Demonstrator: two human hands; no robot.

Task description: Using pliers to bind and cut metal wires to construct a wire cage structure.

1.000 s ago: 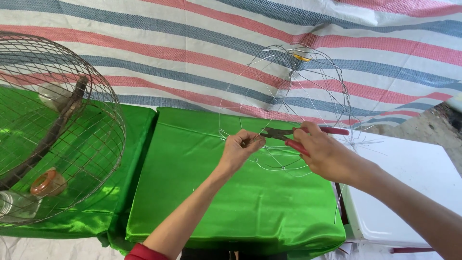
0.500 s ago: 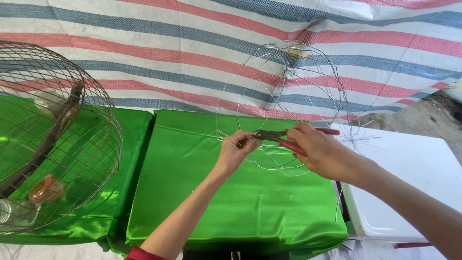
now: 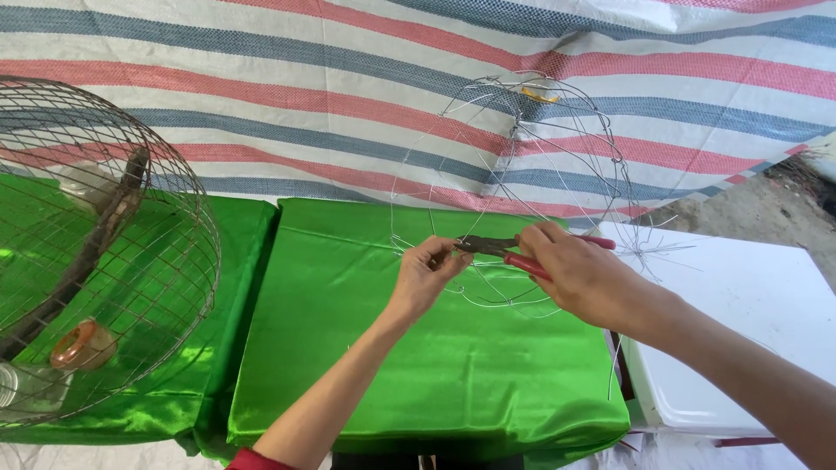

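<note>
Green table (image 3: 453, 383), wire frame (image 3: 522, 174), cage (image 3: 96, 252)

striped tarp (image 3: 261, 96) behind green-draped tables (image 3: 435, 374); white table (image 3: 740, 305) beside, daylight.

Right hand (image 3: 582, 277) grips red-handled pliers (image 3: 509, 251); left hand (image 3: 427, 277) pinches wire frame (image 3: 522, 174).

Single head view, steeply downward and close over green table (image 3: 418, 365).
</note>
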